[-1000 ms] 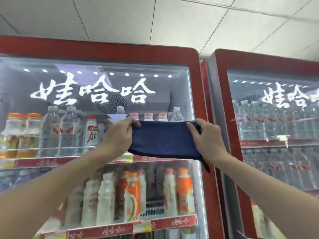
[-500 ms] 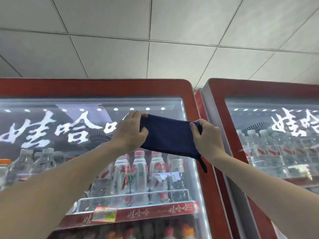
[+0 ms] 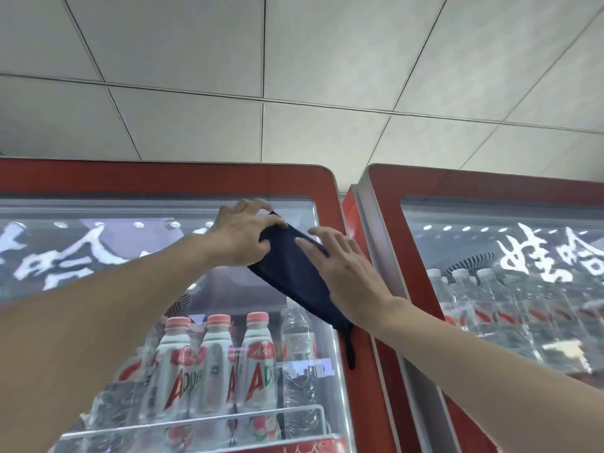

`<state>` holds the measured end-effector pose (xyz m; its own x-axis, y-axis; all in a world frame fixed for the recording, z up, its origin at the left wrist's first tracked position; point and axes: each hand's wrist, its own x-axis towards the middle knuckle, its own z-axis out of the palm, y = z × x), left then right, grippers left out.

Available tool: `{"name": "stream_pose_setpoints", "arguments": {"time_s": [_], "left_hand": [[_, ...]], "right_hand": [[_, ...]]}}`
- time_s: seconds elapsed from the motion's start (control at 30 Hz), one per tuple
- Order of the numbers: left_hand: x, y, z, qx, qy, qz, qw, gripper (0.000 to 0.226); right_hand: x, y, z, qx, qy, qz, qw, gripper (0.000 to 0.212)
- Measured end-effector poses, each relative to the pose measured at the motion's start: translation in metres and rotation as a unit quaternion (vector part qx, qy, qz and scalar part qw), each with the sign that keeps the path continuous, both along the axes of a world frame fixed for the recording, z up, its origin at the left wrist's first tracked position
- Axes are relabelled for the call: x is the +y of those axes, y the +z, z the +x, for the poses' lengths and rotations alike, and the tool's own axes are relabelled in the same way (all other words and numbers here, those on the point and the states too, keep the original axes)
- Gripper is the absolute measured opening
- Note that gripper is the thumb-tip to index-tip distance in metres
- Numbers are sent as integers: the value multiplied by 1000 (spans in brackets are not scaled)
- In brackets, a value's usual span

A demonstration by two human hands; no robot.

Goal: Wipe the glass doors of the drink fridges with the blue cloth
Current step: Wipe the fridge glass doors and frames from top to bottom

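Observation:
A folded dark blue cloth [image 3: 291, 273] lies slanted against the top right corner of the left fridge's glass door [image 3: 98, 256]. My left hand [image 3: 242, 233] grips the cloth's upper end near the red top frame. My right hand [image 3: 346, 273] presses flat on the cloth's lower part, fingers spread, next to the door's right edge. A cloth loop [image 3: 350, 351] dangles below my right wrist. The right fridge's glass door [image 3: 510, 289] stands beside it, untouched.
Both fridges have red frames [image 3: 163, 178] and white lettering on the glass. Bottles with pink caps [image 3: 215, 354] and clear water bottles [image 3: 464, 295] stand on shelves inside. A tiled ceiling [image 3: 294, 76] fills the upper view.
Both hands carried the cloth upward from mid-door to the top right corner. The cloth turned from level to slanted. My right hand went from gripping its end to pressing flat on it.

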<state>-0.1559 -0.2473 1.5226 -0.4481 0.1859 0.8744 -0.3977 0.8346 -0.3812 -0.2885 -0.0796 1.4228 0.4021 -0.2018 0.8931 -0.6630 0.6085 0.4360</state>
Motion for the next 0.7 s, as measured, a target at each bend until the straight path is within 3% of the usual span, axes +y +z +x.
{"name": "stream_pose_setpoints", "arguments": {"time_s": [0.1, 0.2, 0.27, 0.37, 0.43, 0.5, 0.7], "left_hand": [[1, 4, -5, -11, 3, -14, 1000, 53], [0, 3, -11, -20, -15, -9, 1000, 51], [-2, -1, -14, 5, -66, -7, 998, 53], [-12, -12, -9, 130, -234, 23, 963, 58], [-25, -19, -3, 210, -299, 46, 930, 48], [-43, -27, 4, 236, -270, 40, 933, 37], [-87, -51, 3, 188, -142, -42, 971, 48]], "right_hand": [[-19, 1, 9, -10, 45, 119, 992, 45], [-49, 3, 15, -61, 184, 69, 979, 31], [-66, 4, 15, -72, 231, 20, 970, 33], [-78, 1, 3, -120, 139, 12, 983, 54], [-76, 5, -4, -124, 95, 30, 987, 64], [-74, 18, -9, -116, 59, 43, 990, 70], [-55, 118, -24, -158, -33, -11, 987, 62]]}}
